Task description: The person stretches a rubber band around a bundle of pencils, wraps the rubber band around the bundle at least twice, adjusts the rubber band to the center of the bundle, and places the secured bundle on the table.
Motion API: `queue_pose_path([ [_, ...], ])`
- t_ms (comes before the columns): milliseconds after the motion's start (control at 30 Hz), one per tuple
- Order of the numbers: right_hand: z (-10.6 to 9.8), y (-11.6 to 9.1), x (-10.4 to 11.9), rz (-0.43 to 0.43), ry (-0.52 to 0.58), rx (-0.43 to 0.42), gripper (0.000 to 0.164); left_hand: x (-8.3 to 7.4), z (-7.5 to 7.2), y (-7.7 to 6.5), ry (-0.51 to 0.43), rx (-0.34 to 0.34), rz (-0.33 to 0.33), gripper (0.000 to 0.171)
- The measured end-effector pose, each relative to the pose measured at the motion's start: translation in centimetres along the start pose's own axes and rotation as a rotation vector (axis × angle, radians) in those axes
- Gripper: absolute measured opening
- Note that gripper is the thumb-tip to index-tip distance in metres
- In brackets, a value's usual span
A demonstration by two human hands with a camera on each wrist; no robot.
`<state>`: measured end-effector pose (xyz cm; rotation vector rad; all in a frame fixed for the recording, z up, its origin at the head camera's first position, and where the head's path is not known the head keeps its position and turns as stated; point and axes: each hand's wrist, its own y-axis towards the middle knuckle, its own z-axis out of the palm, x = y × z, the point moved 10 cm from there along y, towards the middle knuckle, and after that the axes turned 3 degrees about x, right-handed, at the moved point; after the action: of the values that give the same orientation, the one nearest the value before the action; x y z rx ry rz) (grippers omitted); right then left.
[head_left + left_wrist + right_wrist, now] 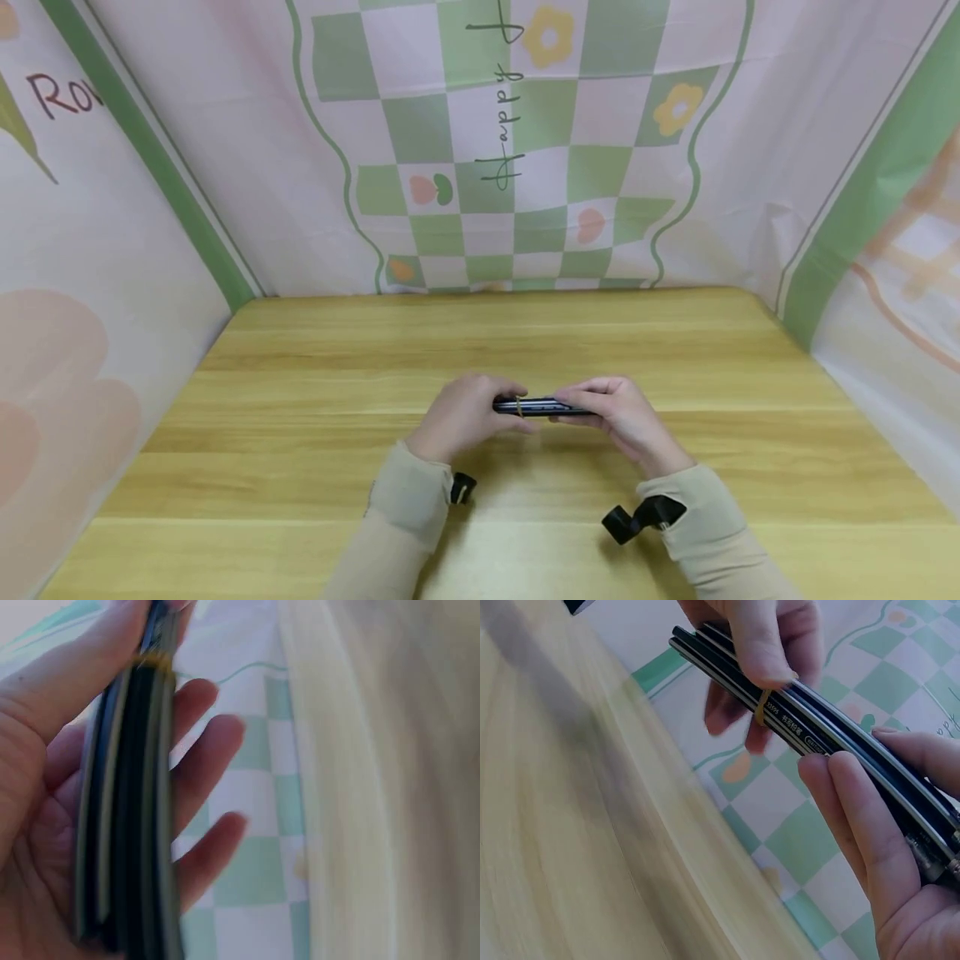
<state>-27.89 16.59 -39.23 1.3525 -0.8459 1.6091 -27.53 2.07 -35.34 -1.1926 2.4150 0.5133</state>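
Observation:
A bundle of dark pencils (542, 407) with pale stripes is held level above the table between both hands. A yellow rubber band (762, 709) wraps around it, nearer its left end. My left hand (467, 412) grips that end, its thumb lying along the bundle close to the band in the left wrist view. Some left fingers (214, 761) reach past the far side of the pencils. From the other end, my right hand (626, 417) holds the bundle between thumb and fingers. Metal-looking tips (954, 864) of pencils show by the right palm.
The wooden table (300, 483) extends beneath both arms. Printed cloth walls (420, 125) with green checks and flowers rise behind it and at both sides. Small black cameras stick out from the left sleeve (408, 492) and right sleeve (701, 517), low over the tabletop.

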Motion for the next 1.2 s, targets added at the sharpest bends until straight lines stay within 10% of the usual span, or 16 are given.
queue_pose_path([
  [600, 0.4, 0.3, -1.0, 0.029, -0.042, -0.048, 0.025, -1.7, 0.4, 0.2, 0.041, -0.032, 0.073, 0.029],
  [1200, 0.2, 0.1, -0.5, 0.03, -0.026, -0.028, 0.024, -0.3, 0.2, -0.1, -0.062, -0.008, -0.013, 0.035],
])
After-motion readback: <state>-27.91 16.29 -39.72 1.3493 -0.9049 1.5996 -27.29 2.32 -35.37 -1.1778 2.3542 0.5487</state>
